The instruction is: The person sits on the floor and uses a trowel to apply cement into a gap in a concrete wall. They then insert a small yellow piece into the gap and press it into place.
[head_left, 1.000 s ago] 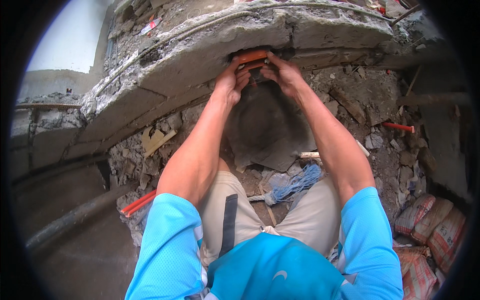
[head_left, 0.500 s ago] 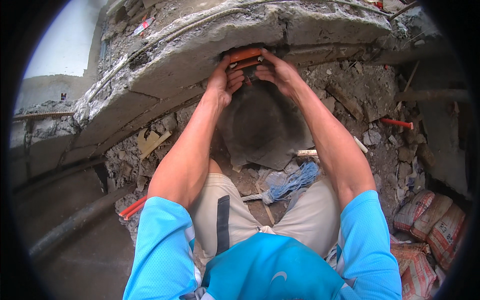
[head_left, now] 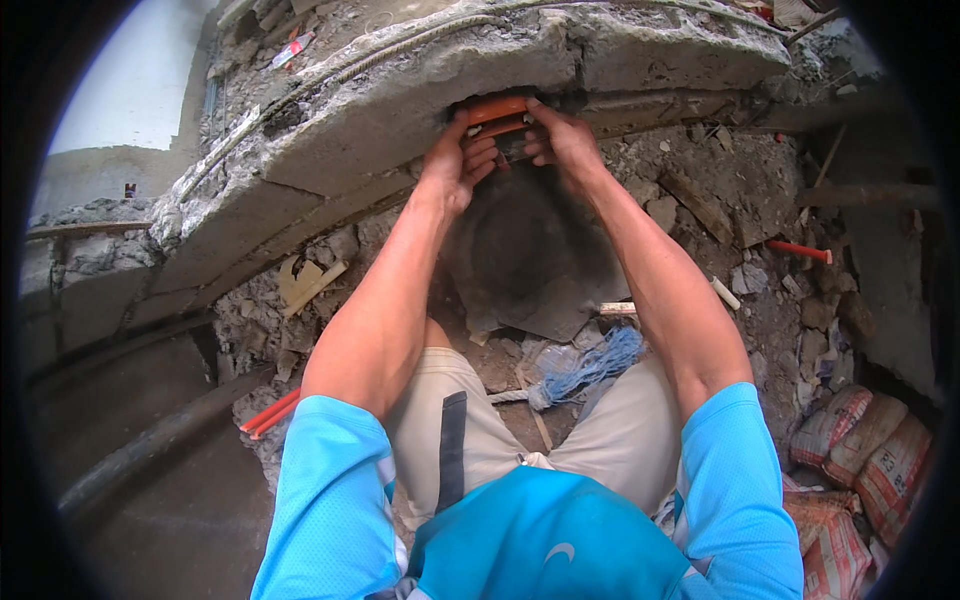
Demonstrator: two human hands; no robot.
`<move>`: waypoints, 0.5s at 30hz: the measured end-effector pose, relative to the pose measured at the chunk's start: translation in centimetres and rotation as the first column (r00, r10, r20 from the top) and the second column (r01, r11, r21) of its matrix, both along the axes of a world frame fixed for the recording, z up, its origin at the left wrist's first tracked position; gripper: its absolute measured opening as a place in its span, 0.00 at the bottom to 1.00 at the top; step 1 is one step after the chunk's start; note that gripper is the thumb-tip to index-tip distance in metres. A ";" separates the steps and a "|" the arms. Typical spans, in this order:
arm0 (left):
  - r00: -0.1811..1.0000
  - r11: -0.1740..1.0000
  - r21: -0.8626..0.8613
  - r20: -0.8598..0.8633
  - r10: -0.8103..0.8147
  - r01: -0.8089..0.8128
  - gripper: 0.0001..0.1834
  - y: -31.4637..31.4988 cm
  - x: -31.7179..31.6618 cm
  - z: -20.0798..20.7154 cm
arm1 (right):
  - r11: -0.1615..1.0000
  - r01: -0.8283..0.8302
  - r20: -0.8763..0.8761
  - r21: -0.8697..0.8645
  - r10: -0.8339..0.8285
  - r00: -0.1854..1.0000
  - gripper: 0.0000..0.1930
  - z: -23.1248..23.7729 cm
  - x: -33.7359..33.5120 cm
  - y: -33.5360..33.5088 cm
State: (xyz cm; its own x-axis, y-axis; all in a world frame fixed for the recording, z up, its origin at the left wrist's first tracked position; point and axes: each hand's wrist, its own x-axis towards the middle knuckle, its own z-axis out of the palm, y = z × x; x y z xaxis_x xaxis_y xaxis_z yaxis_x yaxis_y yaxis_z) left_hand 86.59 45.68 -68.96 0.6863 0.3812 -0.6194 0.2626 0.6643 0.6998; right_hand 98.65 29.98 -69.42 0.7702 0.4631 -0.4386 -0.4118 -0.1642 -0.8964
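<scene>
An orange plastic piece [head_left: 497,108], seen as two crosswise bars, sits in a dark notch in the underside of the broken concrete beam [head_left: 370,125]. My left hand [head_left: 455,165] grips its left end, thumb up against it and the other fingers curled below. At the right end, my right hand [head_left: 566,148] holds it the same way, with the index finger or thumb on top. The back of the piece is hidden inside the notch. Below both hands is a dark, rounded grey patch [head_left: 530,255] on the ground, its inside too dark to make out.
Between my knees lies a frayed blue rope [head_left: 590,365]. Orange pipes rest at the lower left [head_left: 268,415] and on the right [head_left: 800,250]. Filled sacks [head_left: 860,435] are piled at the lower right. Rebar [head_left: 410,42] runs along the beam's top; rubble surrounds it.
The whole view has shifted slightly. Both hands keep their hold on the orange piece, with only a small change in the fingers.
</scene>
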 end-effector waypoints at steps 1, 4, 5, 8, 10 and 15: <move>1.000 1.000 0.001 0.000 -0.003 0.003 0.46 0.1 -0.1 0.0 | 0.996 -0.011 0.079 -0.085 0.017 0.997 0.35 0.5 0.0 -0.2; 1.000 1.000 0.001 0.006 -0.011 0.011 0.47 -0.1 0.3 0.1 | 0.957 0.020 0.260 -0.288 0.058 0.964 0.35 1.5 0.9 -1.2; 1.000 1.000 0.005 0.012 -0.003 0.003 0.46 -0.2 0.5 0.0 | 0.939 0.041 0.312 -0.341 0.072 0.947 0.35 1.9 1.2 -1.4; 0.999 1.000 0.001 0.025 0.024 -0.024 0.43 -0.3 0.5 -0.4 | 0.923 0.150 0.466 -0.354 0.036 0.884 0.35 2.0 0.6 -1.0; 0.999 0.999 -0.009 0.029 0.033 -0.033 0.40 -0.5 1.0 -0.7 | 0.901 0.183 0.491 -0.394 0.038 0.870 0.35 2.0 1.2 -1.1; 0.999 0.996 -0.090 0.031 0.018 -0.015 0.37 1.7 0.9 -2.4 | 0.885 0.162 0.469 -0.436 0.070 0.880 0.36 3.5 0.7 0.0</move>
State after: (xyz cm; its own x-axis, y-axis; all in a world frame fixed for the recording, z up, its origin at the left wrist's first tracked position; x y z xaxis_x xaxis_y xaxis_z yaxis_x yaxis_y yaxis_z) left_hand 87.48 47.39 -71.38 0.7002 0.3368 -0.6295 0.2296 0.7287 0.6452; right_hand 99.32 29.98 -65.91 0.9485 0.2623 -0.1774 0.0105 -0.5861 -0.8101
